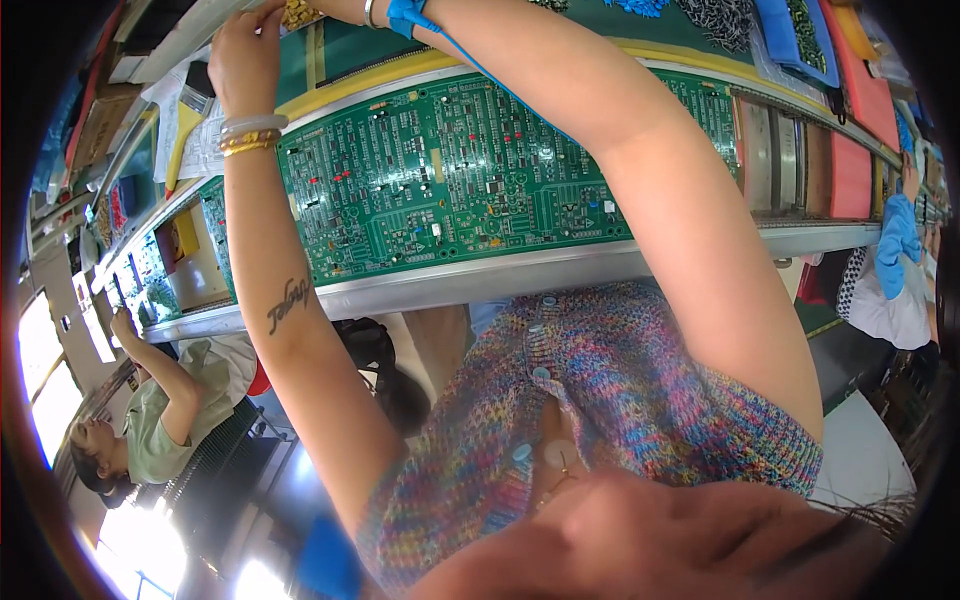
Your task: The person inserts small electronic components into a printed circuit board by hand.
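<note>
My left hand (245, 62) is raised at the top left, with a pale bangle and gold-coloured bracelets at its wrist. Its thumb and fingers are pinched together beside a small heap of yellow components (300, 13); whatever is between the fingertips is too small to make out. My right hand (343, 8) reaches in from the right to that same heap, mostly cut off by the upper edge, so its fingers are hidden. A blue wrist strap (405, 16) with a cord circles that wrist. Below both hands lies a wide green circuit board (400, 190) populated with many small parts, including red and white ones.
A metal rail (480, 288) runs along the board's near side. Beyond it are a dark grey component pile (715, 22), blue components (637, 6) and a blue tray (825, 70). Papers (205, 135) lie at left. Co-workers sit at left (170, 400) and right (885, 300).
</note>
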`<action>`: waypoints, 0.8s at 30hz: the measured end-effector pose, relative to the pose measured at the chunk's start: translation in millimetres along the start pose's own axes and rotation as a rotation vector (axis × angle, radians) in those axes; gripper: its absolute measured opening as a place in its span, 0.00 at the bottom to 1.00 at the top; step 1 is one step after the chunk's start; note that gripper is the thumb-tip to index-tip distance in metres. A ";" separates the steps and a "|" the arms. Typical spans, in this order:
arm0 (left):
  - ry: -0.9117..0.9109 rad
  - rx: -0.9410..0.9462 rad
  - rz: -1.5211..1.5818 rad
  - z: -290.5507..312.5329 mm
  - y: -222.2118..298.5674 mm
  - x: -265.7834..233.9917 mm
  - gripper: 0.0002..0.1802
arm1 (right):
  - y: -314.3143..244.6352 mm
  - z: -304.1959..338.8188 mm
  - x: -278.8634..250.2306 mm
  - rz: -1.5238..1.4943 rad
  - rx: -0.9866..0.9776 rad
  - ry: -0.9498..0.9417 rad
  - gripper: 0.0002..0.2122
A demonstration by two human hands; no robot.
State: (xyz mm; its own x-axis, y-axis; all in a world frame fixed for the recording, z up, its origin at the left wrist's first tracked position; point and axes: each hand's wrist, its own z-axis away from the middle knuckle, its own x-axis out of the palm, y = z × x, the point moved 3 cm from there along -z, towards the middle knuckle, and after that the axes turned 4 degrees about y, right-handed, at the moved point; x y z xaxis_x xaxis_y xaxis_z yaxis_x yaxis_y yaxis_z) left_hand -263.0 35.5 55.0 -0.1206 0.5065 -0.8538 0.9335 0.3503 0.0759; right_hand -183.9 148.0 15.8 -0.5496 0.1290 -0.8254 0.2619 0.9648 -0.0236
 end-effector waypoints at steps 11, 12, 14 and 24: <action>-0.023 -0.298 0.425 69.4 58.5 -59.1 0.10 | -0.2 -5.3 2.7 -0.018 -0.007 0.060 0.10; -0.025 -0.304 0.466 76.0 66.6 -63.0 0.09 | -1.0 -4.3 3.4 -0.019 -0.007 0.058 0.10; -0.036 -0.272 0.526 87.7 78.2 -67.3 0.09 | -0.4 -2.6 3.7 -0.012 -0.003 0.155 0.10; -0.275 -0.485 0.728 157.8 117.1 -85.8 0.07 | -4.7 -5.8 -14.0 -0.123 0.063 0.090 0.10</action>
State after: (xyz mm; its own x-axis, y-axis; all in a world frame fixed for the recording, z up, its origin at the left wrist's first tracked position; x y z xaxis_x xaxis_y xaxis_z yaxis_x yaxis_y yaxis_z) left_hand -90.0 -91.2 55.9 0.5846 0.5486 -0.5977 0.4957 0.3417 0.7985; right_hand -182.1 142.9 30.8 -0.6490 0.0331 -0.7601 0.2353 0.9588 -0.1591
